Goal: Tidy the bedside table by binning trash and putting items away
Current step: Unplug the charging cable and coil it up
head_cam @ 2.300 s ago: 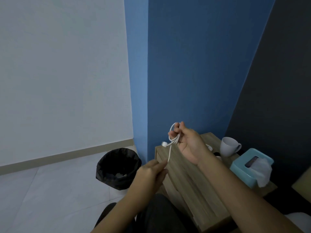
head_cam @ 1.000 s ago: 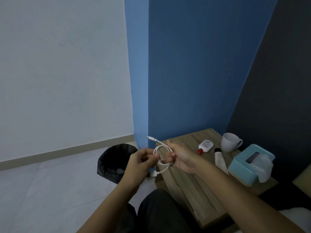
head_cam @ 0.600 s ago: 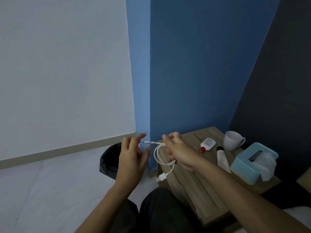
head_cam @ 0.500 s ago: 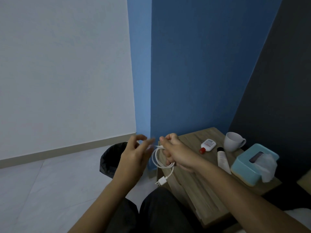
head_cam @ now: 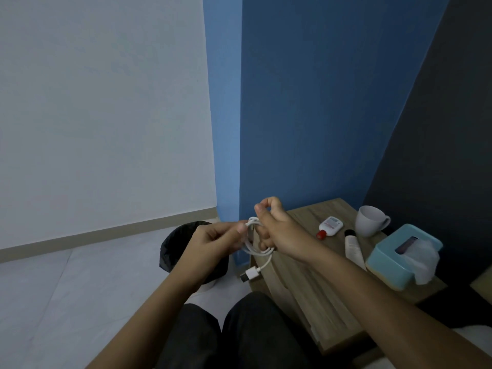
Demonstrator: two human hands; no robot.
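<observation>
A white USB cable [head_cam: 254, 245] is coiled into a small loop in front of the wooden bedside table [head_cam: 306, 278]. My right hand [head_cam: 277, 230] grips the coil with curled fingers. My left hand [head_cam: 213, 242] pinches the coil's left side between thumb and fingers. The USB plug [head_cam: 249, 274] dangles below the loop. On the table lie a small white bottle with a red cap [head_cam: 330, 226], a white tube with a black cap [head_cam: 352, 245], a white mug [head_cam: 371, 221] and a teal tissue box [head_cam: 396, 255].
A bin with a black liner [head_cam: 177, 245] stands on the pale floor left of the table, partly behind my left hand. Blue wall rises behind the table, a dark panel to the right. My dark-trousered knees are at the bottom.
My left hand, open beside the cable half a second ago, has closed on the coil. The loose connector end has been drawn into the loop. The coil now looks tighter.
</observation>
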